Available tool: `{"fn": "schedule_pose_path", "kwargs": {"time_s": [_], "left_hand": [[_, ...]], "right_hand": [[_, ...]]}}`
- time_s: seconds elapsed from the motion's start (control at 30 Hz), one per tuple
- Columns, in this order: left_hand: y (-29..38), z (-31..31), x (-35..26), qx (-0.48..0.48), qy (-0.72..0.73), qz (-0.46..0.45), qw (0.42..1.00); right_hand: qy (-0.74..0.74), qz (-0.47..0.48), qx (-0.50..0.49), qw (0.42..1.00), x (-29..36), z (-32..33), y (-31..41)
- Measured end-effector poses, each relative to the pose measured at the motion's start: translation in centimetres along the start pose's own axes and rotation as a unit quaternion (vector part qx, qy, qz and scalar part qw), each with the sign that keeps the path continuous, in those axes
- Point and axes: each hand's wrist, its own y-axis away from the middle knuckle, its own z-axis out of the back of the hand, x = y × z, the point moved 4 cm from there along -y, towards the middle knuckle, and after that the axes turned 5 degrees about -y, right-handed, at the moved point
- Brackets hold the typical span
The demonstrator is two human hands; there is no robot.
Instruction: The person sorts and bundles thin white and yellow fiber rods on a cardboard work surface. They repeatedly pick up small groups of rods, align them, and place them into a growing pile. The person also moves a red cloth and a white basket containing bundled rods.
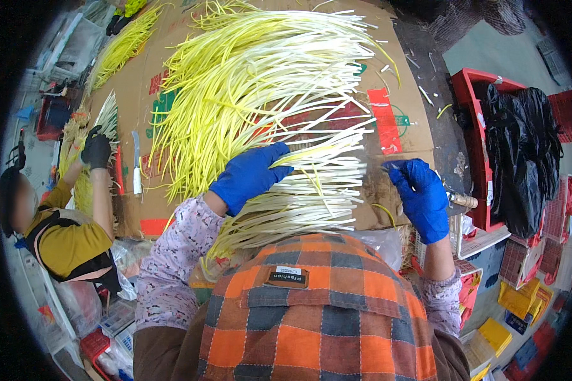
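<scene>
Long chive-like stalks [262,90], yellow at the leafy end and white at the cut end, lie spread in a thick layer before me. My left hand [255,178], in a blue glove, rests on them with a few stalks between thumb and fingers. To the right, past the white ends, my right hand [419,197] is raised in a blue glove. Its fingers are curled and the fingertips come close together; whether anything is pinched there cannot be made out. Beside that hand a wooden tool handle [463,200] sticks out, its other end hidden.
Flattened cardboard [410,124] covers the table. A knife [136,164] with a white handle lies to the left, near a co-worker's gloved hand [97,148] and another bundle [107,116]. A red crate [476,143] holding black plastic bags [519,152] stands at the right.
</scene>
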Motion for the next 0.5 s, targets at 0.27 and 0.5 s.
{"fn": "schedule_pose_path", "kwargs": {"time_s": [0.27, 0.5], "left_hand": [[1.1, 1.3, -1.4, -0.19, -0.051, -0.113, 0.974], [1.7, 1.5, -3.1, -0.212, -0.32, -0.106, 0.917]], "right_hand": [[-0.119, 0.049, -0.073, 0.989, 3.8, -3.1, -1.6], [-0.122, 0.075, -0.088, 0.986, 6.3, -2.7, -2.7]]}}
